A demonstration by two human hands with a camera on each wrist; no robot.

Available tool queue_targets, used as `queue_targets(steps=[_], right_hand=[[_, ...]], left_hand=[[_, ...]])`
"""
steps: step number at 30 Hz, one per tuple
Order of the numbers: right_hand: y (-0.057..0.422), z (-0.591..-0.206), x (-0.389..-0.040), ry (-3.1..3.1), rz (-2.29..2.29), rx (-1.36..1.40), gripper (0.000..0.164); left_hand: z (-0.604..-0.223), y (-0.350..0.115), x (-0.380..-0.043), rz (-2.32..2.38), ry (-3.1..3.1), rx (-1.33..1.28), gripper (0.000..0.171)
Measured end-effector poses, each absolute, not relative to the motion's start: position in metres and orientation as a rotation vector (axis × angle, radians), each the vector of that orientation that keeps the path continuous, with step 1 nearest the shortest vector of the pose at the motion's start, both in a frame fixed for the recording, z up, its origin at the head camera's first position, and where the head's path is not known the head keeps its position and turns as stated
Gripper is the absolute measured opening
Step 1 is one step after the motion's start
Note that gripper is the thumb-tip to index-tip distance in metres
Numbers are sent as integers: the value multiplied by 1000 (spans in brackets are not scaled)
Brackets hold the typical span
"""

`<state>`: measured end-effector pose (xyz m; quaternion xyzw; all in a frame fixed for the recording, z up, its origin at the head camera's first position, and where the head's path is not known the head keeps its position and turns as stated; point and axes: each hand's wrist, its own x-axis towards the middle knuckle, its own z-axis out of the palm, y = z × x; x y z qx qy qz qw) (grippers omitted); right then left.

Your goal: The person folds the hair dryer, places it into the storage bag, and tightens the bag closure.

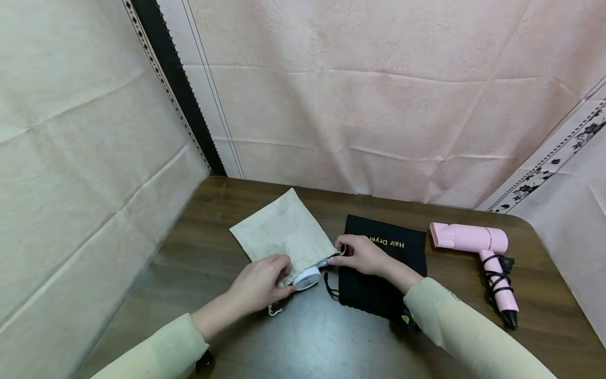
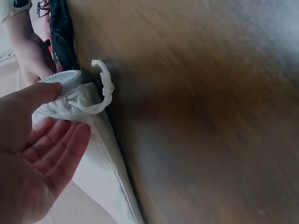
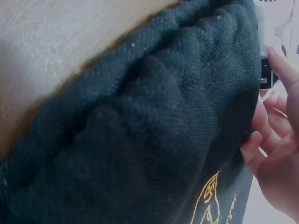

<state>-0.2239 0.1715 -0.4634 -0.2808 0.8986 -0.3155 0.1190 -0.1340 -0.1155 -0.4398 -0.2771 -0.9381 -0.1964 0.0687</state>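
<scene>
A cream cloth drawstring bag (image 1: 286, 226) lies on the table with its mouth turned toward me. Out of that mouth shows the round vented end of a white hair dryer (image 1: 306, 279); its rest is hidden in the cloth. My left hand (image 1: 255, 281) pinches the near left edge of the mouth, thumb by the white end, fingers under the cloth in the left wrist view. At the mouth's right corner, my right hand (image 1: 362, 255) grips the bag's edge beside a black cord, its fingertips partly hidden. A white drawstring (image 2: 107, 86) dangles by the left hand.
Under the right forearm lies a black pouch (image 1: 364, 289) lettered "Hair Dryer". Farther right is a pink hair dryer (image 1: 473, 238), its black cord wound around the handle. Cloth curtains (image 1: 379, 116) hang behind the wooden table (image 1: 189, 258) and along its sides.
</scene>
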Motion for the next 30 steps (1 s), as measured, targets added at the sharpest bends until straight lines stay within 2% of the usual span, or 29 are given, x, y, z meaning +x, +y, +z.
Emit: queue_targets(steps=[8,18,30], right_hand=[[168,-459,-227,2509,-1191,-660,30],[159,-447,-229,2496,-1369,-612,43],[150,-447,-223,2536,-1321,-825,42]], left_hand=[[-431,-119,-143,-804,-2768,-820,20],[-410,-124,-156,-997,-2743,-824,19],[-432,-125,-148,-913,-2732,-886,25]])
